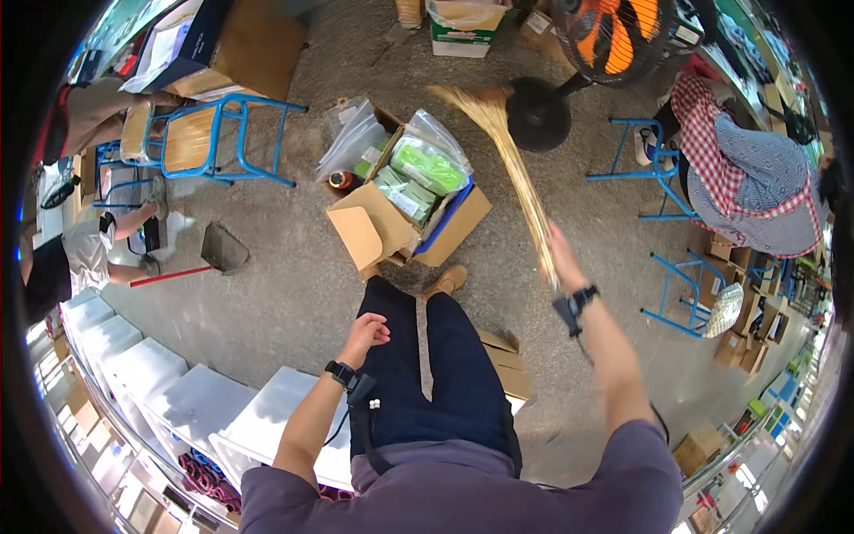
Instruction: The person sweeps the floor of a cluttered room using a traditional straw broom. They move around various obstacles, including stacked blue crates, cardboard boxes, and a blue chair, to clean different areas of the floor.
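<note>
My right hand (563, 256) is wrapped round the lower end of a straw broom (518, 174), out to my right. The broom slants away and to the left, its fan of bristles spreading beside the round black base of a fan. My left hand (365, 339) hangs over my left thigh, fingers loosely bent and a little apart, with nothing visible in it. In front of my feet stands an open cardboard box (372, 221) holding green packets (427, 169), clear plastic bags (352, 142) and a dark bottle or jar (342, 181).
A standing fan (614, 40) with orange blades rises at the far right. A dustpan (224, 249) with a red handle lies at left. Blue-framed chairs (216, 138) stand on both sides, with people nearby. White bins (200, 398) line the near left; a carton (505, 365) sits beside my right leg.
</note>
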A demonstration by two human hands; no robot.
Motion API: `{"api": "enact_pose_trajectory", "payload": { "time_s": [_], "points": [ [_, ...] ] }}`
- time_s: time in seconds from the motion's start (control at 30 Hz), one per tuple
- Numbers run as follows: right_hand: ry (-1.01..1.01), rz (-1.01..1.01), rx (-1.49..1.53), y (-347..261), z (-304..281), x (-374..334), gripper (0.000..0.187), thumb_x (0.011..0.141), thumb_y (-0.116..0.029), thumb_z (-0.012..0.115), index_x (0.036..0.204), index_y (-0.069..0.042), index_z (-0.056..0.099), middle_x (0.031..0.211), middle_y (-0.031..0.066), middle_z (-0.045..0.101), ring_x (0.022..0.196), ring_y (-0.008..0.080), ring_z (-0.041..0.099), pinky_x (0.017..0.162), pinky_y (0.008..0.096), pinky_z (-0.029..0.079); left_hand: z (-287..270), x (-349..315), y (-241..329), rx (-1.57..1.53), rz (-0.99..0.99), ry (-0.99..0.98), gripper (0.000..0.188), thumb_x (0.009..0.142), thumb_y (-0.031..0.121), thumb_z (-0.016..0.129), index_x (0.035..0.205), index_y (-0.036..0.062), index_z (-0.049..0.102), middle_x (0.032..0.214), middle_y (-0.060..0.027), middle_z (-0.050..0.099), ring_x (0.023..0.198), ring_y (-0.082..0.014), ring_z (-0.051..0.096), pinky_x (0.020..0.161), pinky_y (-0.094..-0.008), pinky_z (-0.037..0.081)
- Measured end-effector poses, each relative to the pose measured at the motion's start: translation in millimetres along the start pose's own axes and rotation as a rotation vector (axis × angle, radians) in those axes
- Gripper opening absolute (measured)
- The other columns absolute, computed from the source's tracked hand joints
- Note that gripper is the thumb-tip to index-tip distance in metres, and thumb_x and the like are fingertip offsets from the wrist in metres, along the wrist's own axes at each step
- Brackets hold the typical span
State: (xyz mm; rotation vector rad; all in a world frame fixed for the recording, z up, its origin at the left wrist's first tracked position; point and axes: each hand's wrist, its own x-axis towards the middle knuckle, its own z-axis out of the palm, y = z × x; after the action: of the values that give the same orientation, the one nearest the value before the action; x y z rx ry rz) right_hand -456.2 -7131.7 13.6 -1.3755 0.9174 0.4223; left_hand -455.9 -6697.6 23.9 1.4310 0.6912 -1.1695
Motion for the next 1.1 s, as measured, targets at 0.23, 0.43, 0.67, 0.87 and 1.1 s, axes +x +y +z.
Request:
{"api": "enact_pose_trajectory", "payload": {
  "time_s": [0.23,0.43,0.67,0.87,1.1],
  "points": [
    [0.001,-0.167,-0.726,-109,78,196,0.036,0.084,-0.03,0.045,0.114,-0.01,0.046,0.081,0.0098,0.058,0.057,0.0168,0.057,0.044,0.0293,0.048,-26,27,-29,-0.149,-0.047,0.017,0.016,0.083,0.009,0.043,0.097,0.0041,0.05,0.076,-0.006,0.057,0.066,-0.0145,0.057,0.065,-0.0271,0.049],
    [0.012,-0.06,-0.751,-65,78,205,0.039,0.086,-0.029,0.044,0.122,-0.015,0.043,0.074,0.0099,0.058,0.047,0.0183,0.057,0.042,0.0309,0.047,-88,68,-24,-0.236,-0.039,0.11,0.017,0.082,0.007,0.043,0.097,0.004,0.05,0.074,-0.0061,0.058,0.065,-0.0144,0.058,0.062,-0.0261,0.05],
    [0.139,0.279,-0.69,62,-19,36,0.044,0.087,-0.031,0.044,0.129,-0.019,0.038,0.073,0.006,0.057,0.054,0.017,0.054,0.043,0.0303,0.045,-179,159,27,-0.279,-0.001,0.147,0.014,0.083,0.015,0.047,0.093,0.0058,0.051,0.075,-0.0065,0.058,0.065,-0.0163,0.058,0.063,-0.031,0.052],
    [0.356,0.25,-0.762,157,-16,-74,0.043,0.089,-0.029,0.041,0.13,-0.015,0.035,0.077,0.0076,0.057,0.051,0.017,0.054,0.041,0.0309,0.046,-194,314,70,-0.263,-0.056,0.141,0.023,0.083,0.021,0.049,0.096,0.0018,0.053,0.083,-0.0098,0.059,0.072,-0.0173,0.058,0.064,-0.0324,0.048],
    [0.479,0.613,-0.287,210,33,-107,0.044,0.091,-0.025,0.039,0.132,-0.012,0.03,0.074,0.0079,0.052,0.042,0.0145,0.049,0.036,0.0269,0.044,-170,431,46,0.244,-0.026,0.106,0.029,0.073,0.03,0.058,0.072,0.0007,0.062,0.067,-0.0108,0.06,0.059,-0.0188,0.057,0.055,-0.0319,0.045]
  ]
}}
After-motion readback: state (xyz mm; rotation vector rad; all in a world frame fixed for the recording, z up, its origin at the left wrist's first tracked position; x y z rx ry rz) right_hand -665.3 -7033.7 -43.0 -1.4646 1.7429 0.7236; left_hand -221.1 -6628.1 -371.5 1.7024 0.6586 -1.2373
